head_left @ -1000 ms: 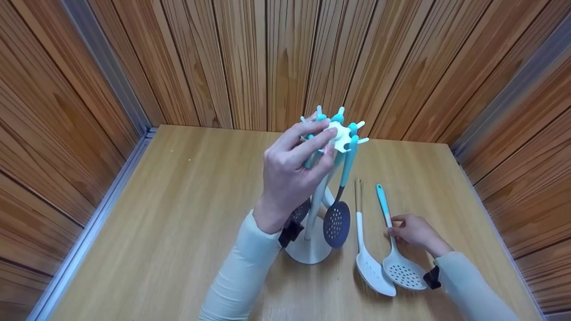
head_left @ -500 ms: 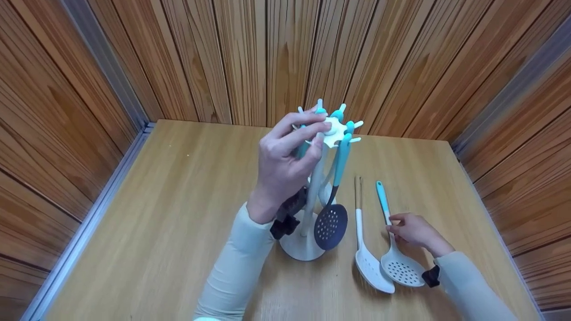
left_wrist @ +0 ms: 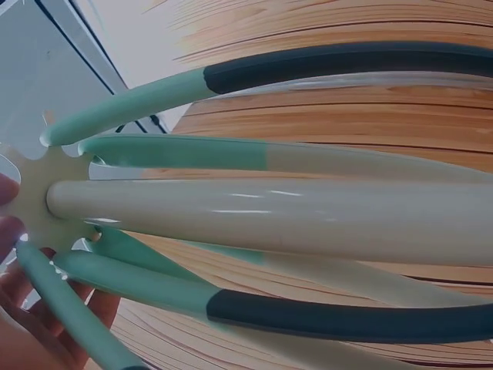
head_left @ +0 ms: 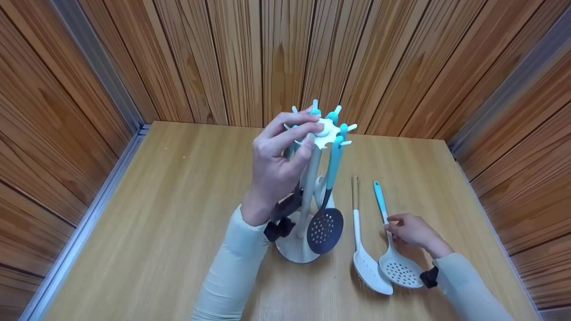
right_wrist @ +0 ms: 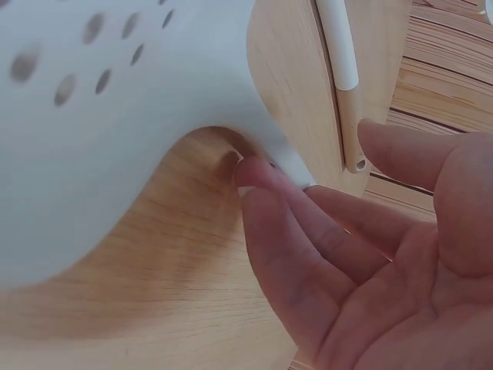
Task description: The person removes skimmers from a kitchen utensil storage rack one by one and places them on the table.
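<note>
My left hand [head_left: 279, 160] grips the hooked top [head_left: 328, 132] of a white utensil stand [head_left: 308, 196], its fingers and thumb curled over the disc. Several turquoise-handled utensils hang from the hooks; a black skimmer [head_left: 325, 230] faces the front. In the left wrist view, the fingers [left_wrist: 19, 304] hold the disc from the side, beside the white post [left_wrist: 269, 216]. My right hand [head_left: 415, 232] pinches the handle of a white skimmer [head_left: 401, 269] lying on the table. In the right wrist view, its fingertips meet that handle just past the perforated head [right_wrist: 92, 116].
A white slotted turner [head_left: 372, 272] with a wood-coloured handle end lies just left of the white skimmer, their heads close together. The wooden table [head_left: 178, 223] is enclosed by wood-panelled walls [head_left: 285, 62] at the back and sides.
The stand and my left hand have shifted left; its top has turned slightly and the black skimmer has swung left. My right hand and the white skimmer stay nearly still.
</note>
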Demonstrator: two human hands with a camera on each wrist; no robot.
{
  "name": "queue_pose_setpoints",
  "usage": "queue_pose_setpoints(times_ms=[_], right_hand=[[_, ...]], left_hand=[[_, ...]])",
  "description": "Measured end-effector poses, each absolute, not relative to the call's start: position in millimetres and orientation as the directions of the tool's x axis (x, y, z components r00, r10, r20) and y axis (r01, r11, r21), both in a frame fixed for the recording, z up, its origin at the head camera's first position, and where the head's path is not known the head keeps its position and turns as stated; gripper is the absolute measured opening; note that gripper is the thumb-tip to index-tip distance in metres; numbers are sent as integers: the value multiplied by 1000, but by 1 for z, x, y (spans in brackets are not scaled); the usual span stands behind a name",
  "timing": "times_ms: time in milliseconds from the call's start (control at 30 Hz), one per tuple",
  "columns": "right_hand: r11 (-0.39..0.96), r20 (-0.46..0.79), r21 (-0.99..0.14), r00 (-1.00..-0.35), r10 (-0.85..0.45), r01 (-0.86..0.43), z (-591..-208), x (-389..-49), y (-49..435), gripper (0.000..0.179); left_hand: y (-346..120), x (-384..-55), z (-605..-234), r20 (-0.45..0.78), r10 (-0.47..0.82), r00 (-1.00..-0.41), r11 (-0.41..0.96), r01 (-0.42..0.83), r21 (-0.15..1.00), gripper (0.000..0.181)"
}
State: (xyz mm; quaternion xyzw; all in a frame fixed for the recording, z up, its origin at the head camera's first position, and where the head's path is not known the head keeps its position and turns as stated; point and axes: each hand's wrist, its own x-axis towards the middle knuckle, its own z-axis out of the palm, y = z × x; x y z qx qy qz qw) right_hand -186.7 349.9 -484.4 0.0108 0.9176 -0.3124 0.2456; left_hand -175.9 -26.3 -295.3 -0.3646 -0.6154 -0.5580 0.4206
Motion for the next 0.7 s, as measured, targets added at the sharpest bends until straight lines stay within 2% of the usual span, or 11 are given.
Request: queue_pose_setpoints(times_ms=[133,433,700], right_hand=[[801,-462,-569,-879,-122,188,-488,-185,350,58],[836,-429,-532,-894,-132,132,-482,-174,351,59],[836,-224,-546,-955,-194,-42,-444,-164,337,53]], left_hand=[[-24,-176,-299,921,-30,-388,99,916,389,21],[-21,-176,-306,914,-36,-403,91,910,405,22],[-21,-176,-306,912,-36,-409,86,908,410,23]])
